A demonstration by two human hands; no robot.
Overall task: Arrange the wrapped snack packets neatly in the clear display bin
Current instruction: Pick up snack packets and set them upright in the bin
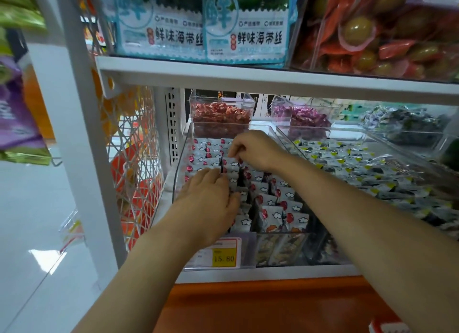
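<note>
pressing flat on the snack packets [273, 208] in the clear bin [179, 168] with left hand [208, 203], fingers straight. pinching one packet [229, 162] farther back with right hand [255, 149].

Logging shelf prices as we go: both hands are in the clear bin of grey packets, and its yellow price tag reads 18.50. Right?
Not quite. The head view shows the yellow price tag reading 15.80, not 18.50. The rest holds: the left hand and right hand are both in the clear bin among the grey packets.
</note>
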